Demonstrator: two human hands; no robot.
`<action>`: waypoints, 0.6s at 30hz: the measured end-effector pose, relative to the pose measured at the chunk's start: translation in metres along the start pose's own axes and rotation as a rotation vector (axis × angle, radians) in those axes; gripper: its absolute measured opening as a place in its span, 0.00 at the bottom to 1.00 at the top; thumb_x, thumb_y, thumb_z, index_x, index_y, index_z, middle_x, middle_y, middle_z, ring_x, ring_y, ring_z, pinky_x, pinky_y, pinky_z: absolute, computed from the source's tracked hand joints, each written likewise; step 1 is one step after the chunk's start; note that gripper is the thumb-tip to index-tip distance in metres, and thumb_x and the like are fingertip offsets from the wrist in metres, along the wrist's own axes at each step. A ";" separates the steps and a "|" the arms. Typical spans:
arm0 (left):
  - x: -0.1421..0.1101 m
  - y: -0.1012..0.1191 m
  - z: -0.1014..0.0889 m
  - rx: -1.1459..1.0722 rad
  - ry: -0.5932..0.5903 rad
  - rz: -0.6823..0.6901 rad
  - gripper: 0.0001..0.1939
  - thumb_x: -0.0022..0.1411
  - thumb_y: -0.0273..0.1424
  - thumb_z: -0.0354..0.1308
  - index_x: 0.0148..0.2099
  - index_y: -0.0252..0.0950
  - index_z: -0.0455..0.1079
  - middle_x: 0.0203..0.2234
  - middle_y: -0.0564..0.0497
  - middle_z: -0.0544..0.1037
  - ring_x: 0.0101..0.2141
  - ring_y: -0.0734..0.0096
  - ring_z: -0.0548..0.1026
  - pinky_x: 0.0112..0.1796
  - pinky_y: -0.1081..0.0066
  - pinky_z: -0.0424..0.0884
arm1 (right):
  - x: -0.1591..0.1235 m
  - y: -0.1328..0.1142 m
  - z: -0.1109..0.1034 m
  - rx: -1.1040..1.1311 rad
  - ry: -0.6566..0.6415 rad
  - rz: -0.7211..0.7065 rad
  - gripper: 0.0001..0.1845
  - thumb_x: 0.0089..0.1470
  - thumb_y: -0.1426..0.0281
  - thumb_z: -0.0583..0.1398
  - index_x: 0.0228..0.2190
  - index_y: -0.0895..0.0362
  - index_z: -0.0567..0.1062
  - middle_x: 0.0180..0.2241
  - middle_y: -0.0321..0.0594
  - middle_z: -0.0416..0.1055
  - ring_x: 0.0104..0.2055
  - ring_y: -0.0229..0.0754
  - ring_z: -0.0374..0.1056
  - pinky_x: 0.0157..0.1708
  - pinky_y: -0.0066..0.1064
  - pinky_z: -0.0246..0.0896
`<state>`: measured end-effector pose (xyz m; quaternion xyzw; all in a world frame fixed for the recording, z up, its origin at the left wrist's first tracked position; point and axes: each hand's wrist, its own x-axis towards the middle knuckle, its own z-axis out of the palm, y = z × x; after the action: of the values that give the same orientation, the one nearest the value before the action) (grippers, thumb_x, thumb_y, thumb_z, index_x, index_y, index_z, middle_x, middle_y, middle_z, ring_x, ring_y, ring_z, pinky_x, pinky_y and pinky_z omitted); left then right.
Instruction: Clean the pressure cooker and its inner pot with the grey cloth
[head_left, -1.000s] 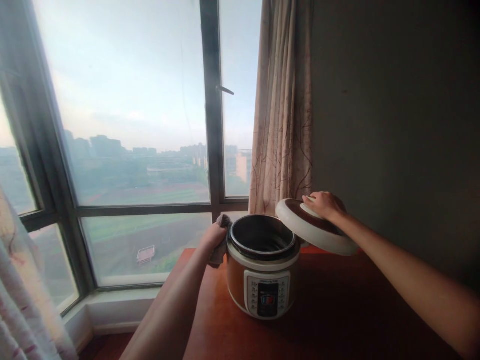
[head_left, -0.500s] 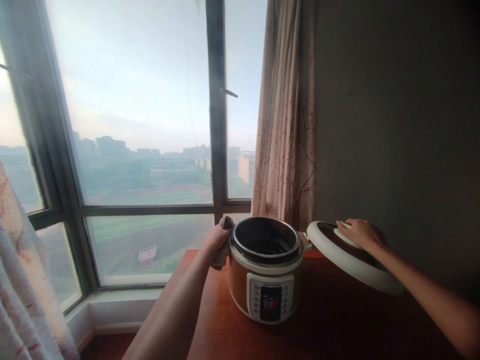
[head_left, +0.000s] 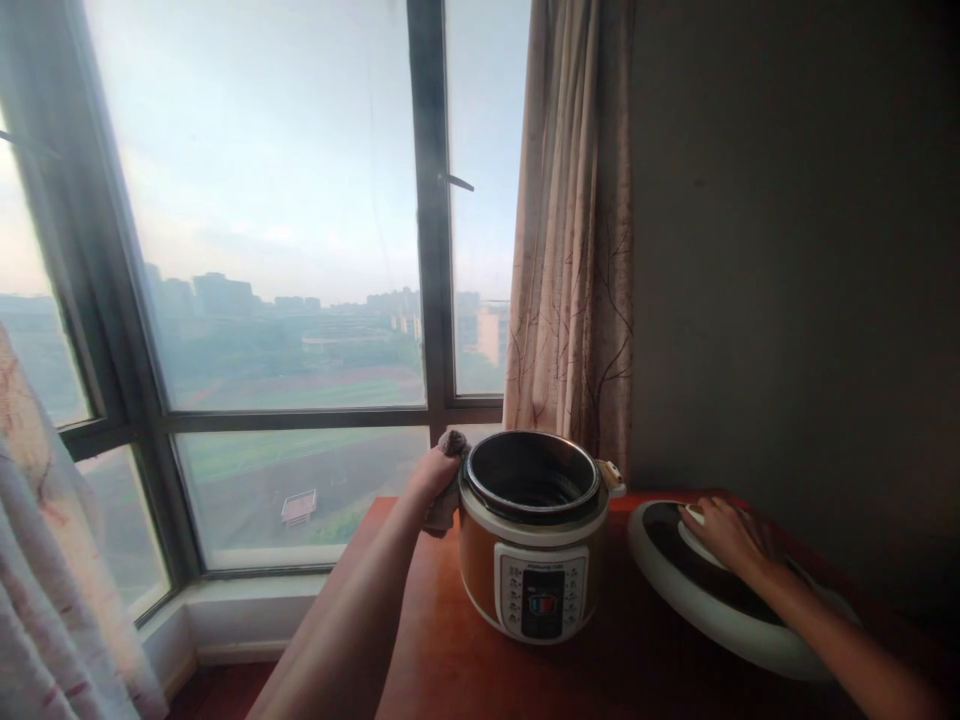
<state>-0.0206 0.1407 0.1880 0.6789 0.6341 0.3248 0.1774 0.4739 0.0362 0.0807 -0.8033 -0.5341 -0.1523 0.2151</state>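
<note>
An electric pressure cooker [head_left: 480, 570] stands upright with its top uncovered, its control panel facing me. Inside it the dark inner pot [head_left: 532, 475] shows. At the cooker's left side, my left hand [head_left: 433, 478] is closed on a crumpled greyish cloth [head_left: 442, 508], pressed near the rim. To the right, my right hand [head_left: 724, 532] grips the handle of the white and dark lid [head_left: 697, 605]. The lid is low over the table, right of the cooker; whether it fully rests there I cannot tell.
The cooker sits on a reddish-brown table [head_left: 427, 620]. Behind it hangs a patterned curtain [head_left: 570, 250], with a large window [head_left: 277, 200] to the left and a dark wall [head_left: 772, 250] to the right. Another curtain [head_left: 60, 560] hangs at far left.
My right hand has lowered the lid, moving it away from the cooker's side handle and down toward the table at right. My left hand stays with the cloth at the cooker.
</note>
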 end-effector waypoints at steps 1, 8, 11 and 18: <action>-0.001 0.000 0.000 0.001 0.002 0.003 0.14 0.62 0.36 0.57 0.44 0.34 0.77 0.43 0.37 0.82 0.44 0.52 0.79 0.43 0.64 0.72 | -0.007 0.001 0.005 -0.022 -0.028 -0.018 0.17 0.57 0.54 0.59 0.31 0.53 0.80 0.40 0.51 0.78 0.42 0.58 0.76 0.38 0.42 0.66; -0.003 0.002 0.000 0.025 -0.001 0.029 0.13 0.64 0.36 0.55 0.45 0.35 0.77 0.45 0.38 0.82 0.46 0.54 0.79 0.45 0.66 0.72 | -0.037 -0.004 0.023 -0.171 -0.153 -0.105 0.21 0.64 0.58 0.51 0.39 0.58 0.78 0.43 0.54 0.76 0.46 0.58 0.74 0.41 0.43 0.67; -0.002 0.001 0.000 0.043 0.006 0.026 0.13 0.64 0.35 0.55 0.45 0.35 0.76 0.45 0.38 0.82 0.46 0.53 0.79 0.44 0.65 0.72 | -0.045 -0.011 0.023 -0.137 -0.174 -0.107 0.16 0.62 0.59 0.55 0.39 0.56 0.78 0.43 0.54 0.76 0.48 0.57 0.74 0.41 0.41 0.66; -0.002 0.001 0.000 0.056 0.016 0.036 0.13 0.63 0.38 0.56 0.43 0.37 0.76 0.44 0.39 0.82 0.45 0.53 0.80 0.43 0.65 0.73 | -0.048 -0.020 0.020 -0.145 -0.329 -0.074 0.21 0.64 0.61 0.53 0.45 0.62 0.77 0.47 0.62 0.73 0.49 0.63 0.73 0.43 0.48 0.65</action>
<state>-0.0201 0.1389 0.1880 0.6924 0.6320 0.3154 0.1471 0.4372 0.0155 0.0445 -0.8106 -0.5789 -0.0649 0.0606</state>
